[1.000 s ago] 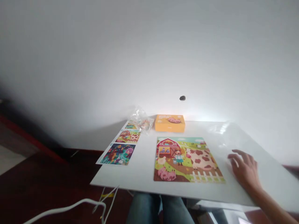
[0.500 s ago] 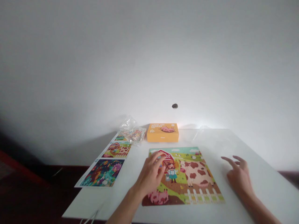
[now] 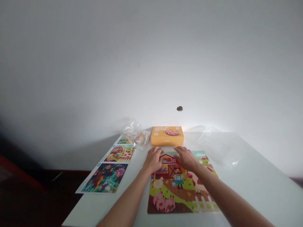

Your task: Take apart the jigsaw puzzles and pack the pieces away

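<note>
A farm jigsaw puzzle (image 3: 165, 192) lies assembled flat on the white table, showing a barn, a farmer, a cow, pigs and a fence. At its far left corner rests my left hand (image 3: 153, 160), fingers bent over the far edge and thumb apart. My right hand (image 3: 187, 158) reaches across the picture to the middle of the same edge, its fingers stretched out and the thumb apart. Neither hand appears to hold anything. My right forearm covers much of the cow and part of the fence.
Behind the puzzle stands a yellow puzzle box (image 3: 167, 138). To its left is a clear plastic bag (image 3: 139, 137) of pieces, partly over a printed picture sheet (image 3: 100, 168). Clear plastic wrap (image 3: 221, 148) lies at the back right of the table (image 3: 251, 186), against the wall.
My right hand has moved left from beside the puzzle to its far edge. My left hand has shifted up to the far left corner. The view has tilted slightly.
</note>
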`<action>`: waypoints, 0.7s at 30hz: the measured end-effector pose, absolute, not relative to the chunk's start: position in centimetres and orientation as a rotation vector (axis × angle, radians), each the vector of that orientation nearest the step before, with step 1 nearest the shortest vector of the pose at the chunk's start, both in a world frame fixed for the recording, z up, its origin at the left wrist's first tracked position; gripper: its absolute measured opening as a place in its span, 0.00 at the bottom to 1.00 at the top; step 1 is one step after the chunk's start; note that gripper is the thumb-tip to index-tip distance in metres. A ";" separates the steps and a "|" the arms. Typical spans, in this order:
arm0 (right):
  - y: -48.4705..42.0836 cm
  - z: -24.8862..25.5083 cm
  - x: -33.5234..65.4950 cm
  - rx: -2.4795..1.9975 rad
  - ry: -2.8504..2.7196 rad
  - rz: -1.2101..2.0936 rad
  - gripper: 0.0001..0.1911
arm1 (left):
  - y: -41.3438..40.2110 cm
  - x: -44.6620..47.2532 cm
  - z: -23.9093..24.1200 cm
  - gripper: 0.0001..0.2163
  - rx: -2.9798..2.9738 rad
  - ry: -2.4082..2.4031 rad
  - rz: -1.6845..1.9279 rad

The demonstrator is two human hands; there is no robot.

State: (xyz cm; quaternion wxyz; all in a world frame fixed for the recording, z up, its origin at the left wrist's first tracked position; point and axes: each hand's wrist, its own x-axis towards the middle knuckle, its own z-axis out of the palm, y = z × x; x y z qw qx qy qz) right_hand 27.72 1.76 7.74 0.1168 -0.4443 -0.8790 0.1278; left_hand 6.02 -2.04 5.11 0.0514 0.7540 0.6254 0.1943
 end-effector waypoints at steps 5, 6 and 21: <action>1.8 5.7 23.9 -1.290 -2.521 0.284 0.15 | -1.3 5.9 5.1 0.11 2.280 1.912 0.615; 1.7 5.4 23.6 -1.279 -2.498 0.282 0.14 | -1.2 5.8 5.0 0.11 2.274 1.905 0.624; 3.2 5.1 24.3 -0.981 -2.169 0.656 0.07 | 0.1 3.9 4.9 0.18 1.512 1.306 1.128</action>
